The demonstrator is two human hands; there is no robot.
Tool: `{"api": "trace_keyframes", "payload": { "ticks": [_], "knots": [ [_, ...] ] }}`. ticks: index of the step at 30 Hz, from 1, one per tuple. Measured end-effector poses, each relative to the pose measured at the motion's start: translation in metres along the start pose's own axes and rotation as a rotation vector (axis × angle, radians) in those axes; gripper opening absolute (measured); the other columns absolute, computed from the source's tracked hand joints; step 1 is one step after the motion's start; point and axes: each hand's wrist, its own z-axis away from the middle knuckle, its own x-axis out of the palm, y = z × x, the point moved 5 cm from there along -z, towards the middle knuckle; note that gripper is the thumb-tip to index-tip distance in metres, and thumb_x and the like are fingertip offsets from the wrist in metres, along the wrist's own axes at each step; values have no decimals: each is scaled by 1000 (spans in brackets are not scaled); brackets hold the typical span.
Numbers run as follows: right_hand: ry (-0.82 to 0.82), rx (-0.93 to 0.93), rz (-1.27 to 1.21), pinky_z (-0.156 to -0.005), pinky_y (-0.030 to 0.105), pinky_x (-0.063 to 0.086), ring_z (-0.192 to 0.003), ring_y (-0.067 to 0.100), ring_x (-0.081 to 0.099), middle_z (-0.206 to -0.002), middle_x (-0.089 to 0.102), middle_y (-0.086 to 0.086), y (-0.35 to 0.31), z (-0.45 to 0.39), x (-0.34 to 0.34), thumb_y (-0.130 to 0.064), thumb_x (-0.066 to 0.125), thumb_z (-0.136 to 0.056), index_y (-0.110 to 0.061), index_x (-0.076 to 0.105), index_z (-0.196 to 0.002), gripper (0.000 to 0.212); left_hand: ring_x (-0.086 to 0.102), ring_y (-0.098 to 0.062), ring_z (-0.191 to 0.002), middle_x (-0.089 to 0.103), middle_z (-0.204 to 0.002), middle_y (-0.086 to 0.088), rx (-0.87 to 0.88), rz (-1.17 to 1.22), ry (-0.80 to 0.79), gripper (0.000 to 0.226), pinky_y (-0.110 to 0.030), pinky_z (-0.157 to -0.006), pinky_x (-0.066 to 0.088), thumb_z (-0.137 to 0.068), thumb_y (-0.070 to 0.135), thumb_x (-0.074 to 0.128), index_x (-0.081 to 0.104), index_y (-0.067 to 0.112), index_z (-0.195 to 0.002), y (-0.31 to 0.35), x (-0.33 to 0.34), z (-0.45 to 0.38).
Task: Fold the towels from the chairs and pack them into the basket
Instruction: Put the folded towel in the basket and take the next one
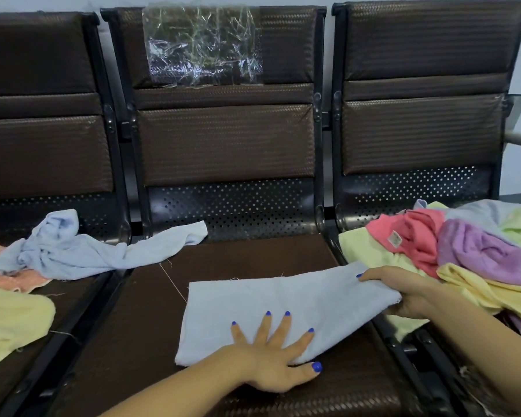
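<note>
Here: light blue towel [283, 311] flat on middle chair seat [139, 302]. Left hand [271, 356] pressing it, fingers splayed straight. Right hand [403, 293] pinching right edge, fingertips hidden underneath. Pink towel [409, 236] tag unreadable. Basket unseen.

No words or numbers can be read anywhere. One small white tag [394, 238] is sewn on the pink towel [415, 236] in the pile on the right chair. It has tiny dark marks on it, but they are too small and blurry to make out.
</note>
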Motion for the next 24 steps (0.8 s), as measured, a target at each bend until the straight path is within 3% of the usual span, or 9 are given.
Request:
{"api": "trace_keyframes", "payload": {
  "ticks": [3, 5, 7, 9, 10, 12, 15, 20, 24],
  "knots": [
    [24, -3, 43, -47, 21, 46, -53, 15, 57, -52, 62, 2, -1, 1, 1, -4, 47, -92, -4, 60, -84, 15, -24, -18, -144, -24, -155, 16, 47, -9, -15, 57, -67, -108, -12, -93, 68, 10, -7, 52, -145, -2, -5, 11],
    [60, 16, 50, -47, 22, 45, -55, 15, 56, -49, 61, 2, 1, -1, 0, -4, 48, -92, -5, 59, -82, 15, -12, -15, -147, -11, -160, 10, 84, -8, 17, 52, -50, -116, -6, -101, 51, 16, 5, 39, -151, -11, -16, 25],
    [80, 41, 46, -44, 22, 45, -52, 15, 57, -51, 62, 3, 3, -1, 1, -7, 51, -91, -5, 59, -81, 13, 11, -16, -146, 16, -159, -1, 79, 69, 90, 46, -29, -114, 9, -105, 33, 26, 28, 22, -149, -35, -28, 37],
    [96, 53, 70, -47, 22, 46, -57, 18, 57, -59, 64, 6, 4, -2, 2, -10, 53, -92, -5, 60, -85, 11, 42, -23, -128, 50, -131, -5, -29, 168, 246, 32, -27, -100, 31, -102, 25, 35, 55, 14, -124, -76, -36, 47],
    [105, 57, 85, -47, 21, 46, -59, 19, 57, -63, 64, 7, 5, -2, 3, -12, 53, -92, -5, 59, -86, 11, 51, -23, -113, 55, -109, -1, -116, 203, 323, 25, -29, -87, 38, -100, 24, 37, 60, 14, -104, -99, -37, 51],
    [115, 62, 98, -48, 22, 46, -61, 20, 57, -69, 63, 8, 6, -2, 3, -13, 52, -93, -6, 59, -87, 12, 53, -18, -91, 53, -90, 4, -292, 267, 412, 19, -26, -65, 37, -97, 27, 44, 51, 19, -83, -138, -33, 59],
    [114, 58, 53, -49, 25, 45, -62, 20, 56, -74, 62, 8, 3, -2, 5, -15, 51, -93, -6, 58, -93, 12, 52, -16, -72, 54, -98, -5, -470, 419, 349, 22, -22, -54, 42, -97, 36, 47, 43, 15, -93, -163, -17, 67],
    [56, -40, -131, -40, 19, 44, -50, 17, 57, -59, 59, 6, -19, 5, 29, -8, 49, -88, -7, 57, -83, 10, 52, -13, -57, 57, -89, -7, -417, 863, 452, 14, -23, -47, 46, -96, 28, 53, 45, 16, -97, -164, -7, 65],
    [-18, -151, -163, -41, 18, 45, -57, 17, 57, -76, 55, 10, -43, 14, 73, -8, 50, -90, -8, 55, -91, 6, 54, -13, -57, 59, -89, -8, -413, 934, 467, 13, -22, -47, 48, -95, 20, 55, 45, 18, -101, -167, -7, 66]
  ]
}}
